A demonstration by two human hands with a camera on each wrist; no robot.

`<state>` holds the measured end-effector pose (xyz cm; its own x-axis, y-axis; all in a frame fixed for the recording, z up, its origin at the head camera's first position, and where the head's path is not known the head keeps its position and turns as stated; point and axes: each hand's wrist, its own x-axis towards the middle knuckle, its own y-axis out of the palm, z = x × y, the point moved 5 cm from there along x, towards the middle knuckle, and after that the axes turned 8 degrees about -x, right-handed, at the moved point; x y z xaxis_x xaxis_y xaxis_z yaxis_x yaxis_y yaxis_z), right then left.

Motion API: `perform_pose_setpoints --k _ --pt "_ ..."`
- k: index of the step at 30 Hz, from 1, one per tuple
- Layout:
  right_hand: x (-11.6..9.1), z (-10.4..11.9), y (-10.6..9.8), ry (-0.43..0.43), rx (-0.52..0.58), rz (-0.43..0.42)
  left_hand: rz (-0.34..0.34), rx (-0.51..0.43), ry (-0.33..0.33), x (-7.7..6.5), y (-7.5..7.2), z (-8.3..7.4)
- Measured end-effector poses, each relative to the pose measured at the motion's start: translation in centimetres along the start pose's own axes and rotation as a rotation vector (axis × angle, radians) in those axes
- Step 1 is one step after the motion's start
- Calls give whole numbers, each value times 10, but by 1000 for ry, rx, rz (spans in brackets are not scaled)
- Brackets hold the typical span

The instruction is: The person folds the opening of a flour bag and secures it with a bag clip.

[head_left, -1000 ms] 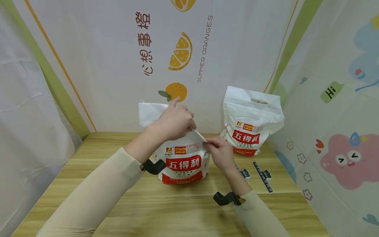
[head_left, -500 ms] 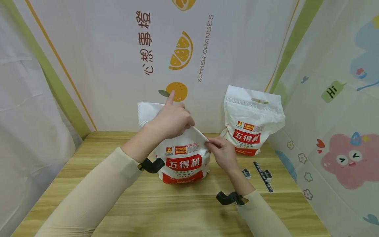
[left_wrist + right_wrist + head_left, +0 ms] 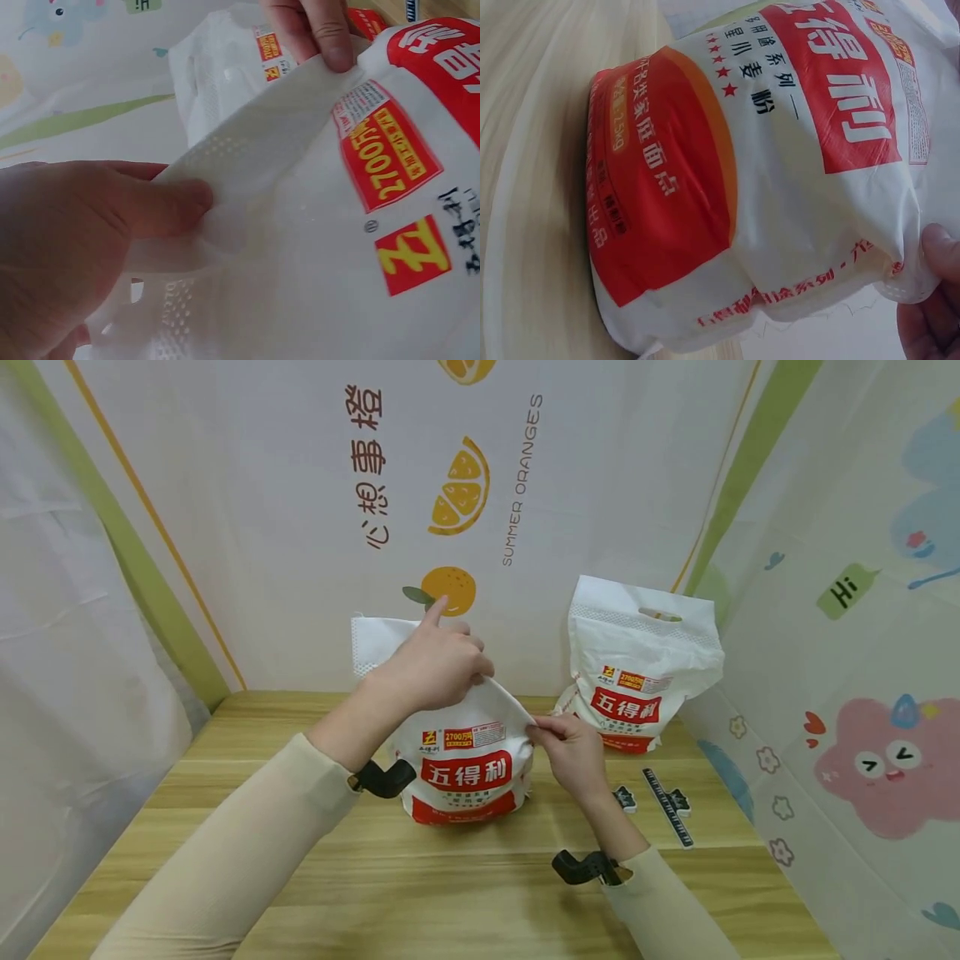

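Observation:
A white and red flour bag (image 3: 465, 772) stands upright on the wooden table, its top edge folded over at a slant toward the right. My left hand (image 3: 442, 668) grips the folded top from above, index finger pointing out; in the left wrist view its thumb presses on the white fold (image 3: 262, 142). At the right end of that fold my right hand (image 3: 573, 756) pinches the corner between thumb and fingers. The right wrist view shows the red lower front of the flour bag (image 3: 675, 180), with the right hand (image 3: 934, 300) at its edge.
A second flour bag (image 3: 626, 668) with a handle hole stands at the back right. Before it lie a long black-and-white strip with a crown-shaped piece (image 3: 667, 806) and a similar piece (image 3: 624, 799), partly hidden by the right arm. Printed curtains (image 3: 300, 527) enclose the table (image 3: 375, 885).
The right hand has shifted slightly to the right with the pinched corner, and the fold looks a little more stretched. The left hand keeps its hold in nearly the same place.

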<state>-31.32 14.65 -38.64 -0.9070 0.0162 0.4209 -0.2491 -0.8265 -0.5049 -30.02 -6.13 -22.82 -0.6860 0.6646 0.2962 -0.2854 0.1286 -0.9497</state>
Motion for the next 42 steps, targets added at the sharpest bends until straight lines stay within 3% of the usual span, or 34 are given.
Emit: perform_pose_setpoints --k 5,14,20,25,32,38,42 --pt "0 -4 0 6 -8 33 22 -39 -17 0 -5 6" --pt "-3 -9 -3 44 -39 32 -36 -37 31 -7 -3 7" --pt "-4 -13 -7 24 -16 113 -65 -68 42 -7 -1 7" --pt "-6 -20 -30 -19 -53 123 -64 -88 48 -6 0 6" --pt "-10 -41 -72 41 -31 102 -62 -92 41 -5 0 6" --pt "-16 -70 -94 93 -144 96 -54 -96 37 -6 0 6" --pt "-20 -87 -98 121 -241 135 -51 -98 32 -6 1 7"
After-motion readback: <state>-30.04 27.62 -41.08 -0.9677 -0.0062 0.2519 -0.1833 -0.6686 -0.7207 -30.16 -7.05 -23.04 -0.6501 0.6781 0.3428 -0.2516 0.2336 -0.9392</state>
